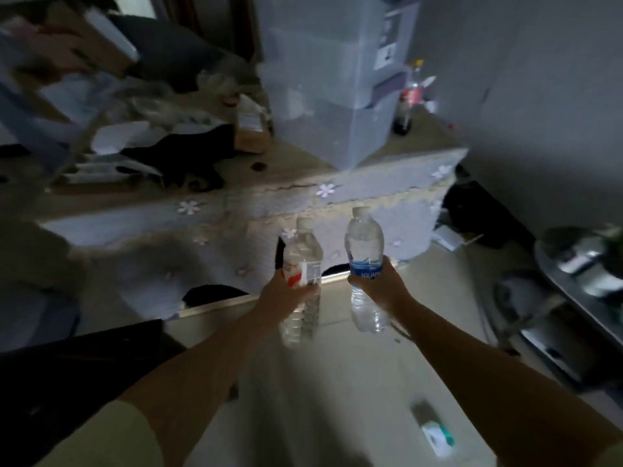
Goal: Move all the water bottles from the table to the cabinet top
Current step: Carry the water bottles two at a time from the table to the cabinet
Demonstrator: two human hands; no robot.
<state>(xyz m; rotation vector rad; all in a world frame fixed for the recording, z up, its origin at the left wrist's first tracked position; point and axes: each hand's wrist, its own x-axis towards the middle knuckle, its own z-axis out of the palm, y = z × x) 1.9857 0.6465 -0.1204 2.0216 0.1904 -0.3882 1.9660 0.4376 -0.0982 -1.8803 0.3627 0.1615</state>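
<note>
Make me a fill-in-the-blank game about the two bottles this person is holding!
1. The left hand grips the clear plastic water bottle with the red and white label, and the right hand grips the clear plastic water bottle with the ____ label.
2. Both bottles have caps coloured ____.
3. The cloth-covered cabinet ahead is dotted with small white ____.
4. Beside the big translucent plastic storage box on the cabinet top stands a cola bottle with a ____ cap.

Missing words: blue; white; flowers; yellow

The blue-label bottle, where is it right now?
In the head view it is right of centre, the blue-label bottle upright in the right hand, beside the red-label bottle held by the left hand.
</note>
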